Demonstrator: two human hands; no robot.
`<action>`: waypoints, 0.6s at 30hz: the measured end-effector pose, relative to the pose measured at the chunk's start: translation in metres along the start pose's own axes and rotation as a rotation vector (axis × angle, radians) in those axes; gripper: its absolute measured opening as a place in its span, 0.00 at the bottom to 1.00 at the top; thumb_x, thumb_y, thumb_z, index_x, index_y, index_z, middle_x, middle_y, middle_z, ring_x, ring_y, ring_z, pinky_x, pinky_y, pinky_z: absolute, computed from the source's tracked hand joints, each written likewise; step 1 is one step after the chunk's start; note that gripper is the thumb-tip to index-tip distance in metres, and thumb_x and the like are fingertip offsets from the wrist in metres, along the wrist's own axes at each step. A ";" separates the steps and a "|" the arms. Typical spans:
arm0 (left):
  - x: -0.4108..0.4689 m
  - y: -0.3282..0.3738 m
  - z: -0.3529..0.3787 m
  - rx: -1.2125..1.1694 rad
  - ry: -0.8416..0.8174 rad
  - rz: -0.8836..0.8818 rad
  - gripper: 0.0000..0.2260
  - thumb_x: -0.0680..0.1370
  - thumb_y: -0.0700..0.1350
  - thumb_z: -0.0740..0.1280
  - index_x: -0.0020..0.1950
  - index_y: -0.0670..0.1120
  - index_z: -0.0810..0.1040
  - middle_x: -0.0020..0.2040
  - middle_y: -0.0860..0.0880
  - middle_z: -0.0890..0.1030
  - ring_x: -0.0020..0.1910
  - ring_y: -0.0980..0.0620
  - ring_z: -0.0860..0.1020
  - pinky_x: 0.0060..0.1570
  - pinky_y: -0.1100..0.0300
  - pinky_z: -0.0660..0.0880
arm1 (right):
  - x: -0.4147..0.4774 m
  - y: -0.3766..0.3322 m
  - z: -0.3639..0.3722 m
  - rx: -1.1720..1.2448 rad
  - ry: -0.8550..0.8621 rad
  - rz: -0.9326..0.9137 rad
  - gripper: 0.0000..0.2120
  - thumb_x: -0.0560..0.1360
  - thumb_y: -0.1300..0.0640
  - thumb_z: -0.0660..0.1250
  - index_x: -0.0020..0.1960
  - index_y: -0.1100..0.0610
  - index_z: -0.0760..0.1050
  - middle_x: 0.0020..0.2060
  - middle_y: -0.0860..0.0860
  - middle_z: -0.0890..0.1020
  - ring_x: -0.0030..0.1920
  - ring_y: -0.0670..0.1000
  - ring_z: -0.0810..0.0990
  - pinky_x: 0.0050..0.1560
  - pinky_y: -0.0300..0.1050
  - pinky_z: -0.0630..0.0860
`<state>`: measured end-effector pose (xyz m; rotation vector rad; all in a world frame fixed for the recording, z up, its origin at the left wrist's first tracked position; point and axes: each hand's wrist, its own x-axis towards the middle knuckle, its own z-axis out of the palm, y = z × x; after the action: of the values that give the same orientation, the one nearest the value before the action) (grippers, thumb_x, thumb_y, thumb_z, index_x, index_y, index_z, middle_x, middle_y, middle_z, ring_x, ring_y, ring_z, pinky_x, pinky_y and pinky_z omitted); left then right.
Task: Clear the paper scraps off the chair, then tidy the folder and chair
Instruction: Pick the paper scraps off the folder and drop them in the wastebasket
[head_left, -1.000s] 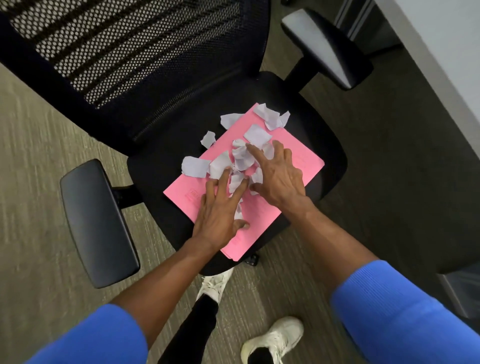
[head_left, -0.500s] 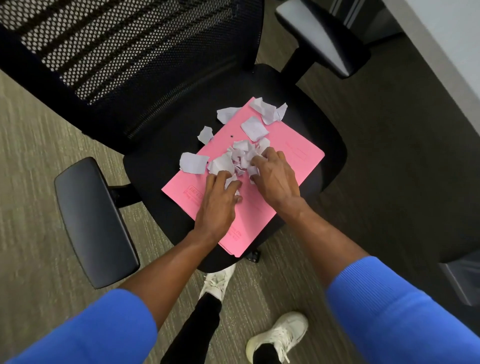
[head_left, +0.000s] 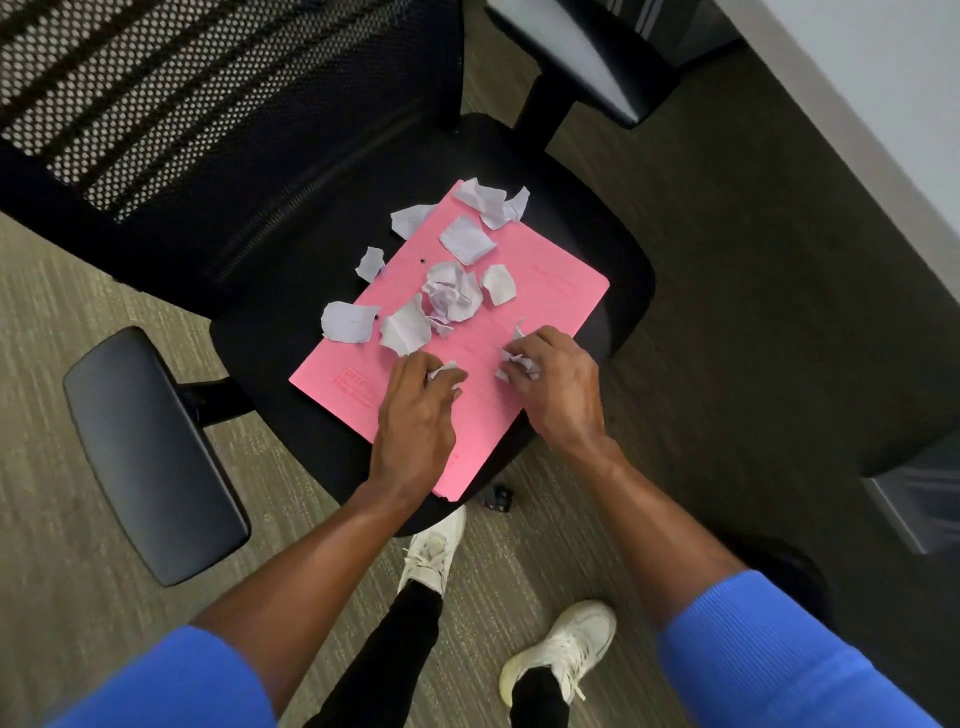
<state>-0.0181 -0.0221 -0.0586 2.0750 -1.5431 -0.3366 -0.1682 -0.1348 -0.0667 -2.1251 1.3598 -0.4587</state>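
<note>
A pink folder (head_left: 550, 301) lies flat on the black seat of an office chair (head_left: 613, 249). Several torn white paper scraps (head_left: 452, 299) are strewn over the folder's far half, and a few lie on the seat beside it. My left hand (head_left: 415, 415) rests on the folder's near part, fingers curled around a small wad of scraps. Just to the right, my right hand (head_left: 558, 384) is closed on another crumpled bunch of scraps. Both hands sit a little nearer to me than the loose pile.
The chair's mesh backrest (head_left: 208, 104) rises at the upper left, with armrests at left (head_left: 150, 447) and top right (head_left: 587, 57). A white desk edge (head_left: 883, 104) runs along the right. Grey carpet lies underfoot, with my white shoes (head_left: 561, 649) below the seat's front edge.
Both hands have raked scraps together, closed on them and drawn back toward me. A crumpled heap stays behind in the middle of the folder.
</note>
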 end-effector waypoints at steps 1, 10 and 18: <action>-0.004 0.004 0.003 -0.030 0.012 -0.008 0.12 0.80 0.30 0.67 0.60 0.38 0.85 0.55 0.40 0.78 0.56 0.40 0.79 0.47 0.44 0.83 | -0.006 0.004 -0.003 0.008 0.017 0.012 0.10 0.75 0.57 0.77 0.55 0.57 0.86 0.50 0.52 0.85 0.51 0.55 0.83 0.50 0.50 0.80; -0.043 0.063 0.043 -0.144 -0.102 0.065 0.12 0.82 0.36 0.64 0.61 0.41 0.85 0.55 0.46 0.75 0.55 0.43 0.78 0.48 0.45 0.81 | -0.095 0.060 -0.035 0.083 0.202 0.222 0.04 0.76 0.55 0.78 0.50 0.54 0.88 0.43 0.48 0.84 0.39 0.47 0.82 0.42 0.40 0.77; -0.069 0.143 0.124 -0.151 -0.322 0.272 0.10 0.80 0.34 0.69 0.59 0.43 0.85 0.52 0.45 0.77 0.51 0.45 0.78 0.45 0.47 0.81 | -0.192 0.139 -0.071 0.072 0.210 0.501 0.07 0.74 0.57 0.79 0.52 0.55 0.88 0.44 0.51 0.87 0.40 0.49 0.83 0.46 0.43 0.78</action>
<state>-0.2166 -0.0198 -0.0910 1.7291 -1.8962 -0.6869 -0.3882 -0.0253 -0.0955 -1.6286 1.8909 -0.5202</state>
